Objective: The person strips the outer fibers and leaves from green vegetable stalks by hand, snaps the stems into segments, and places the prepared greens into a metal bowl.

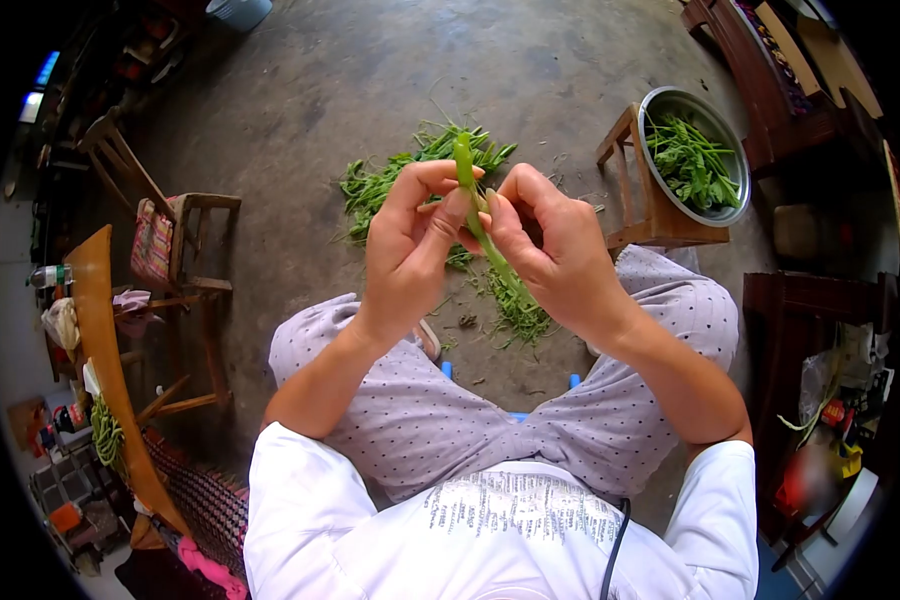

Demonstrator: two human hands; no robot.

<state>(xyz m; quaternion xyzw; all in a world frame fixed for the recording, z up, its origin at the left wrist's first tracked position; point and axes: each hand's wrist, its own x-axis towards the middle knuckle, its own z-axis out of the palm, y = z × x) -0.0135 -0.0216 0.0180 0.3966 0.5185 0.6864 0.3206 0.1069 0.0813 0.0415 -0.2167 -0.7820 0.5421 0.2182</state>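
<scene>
I monitor the left hand (408, 235) and the right hand (560, 230), both pinching one green stalk (463, 152) above the gap between the knees (315, 345). Open room surrounds them; the wooden stool (660, 226) presents its edge well apart, right. The stalk is slender, smooth-tipped, tilted. Trimmings (520, 315) and a leafy pile (370, 190) lie on grey floor (320, 80). Beyond: a metal basin (708, 110) of greens (690, 165) on the stool, then a blue bucket (240, 12).

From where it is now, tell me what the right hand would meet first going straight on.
The right hand would meet the green stem first, close at its fingertips, then probably the left hand; exact depth is unclear.
</scene>
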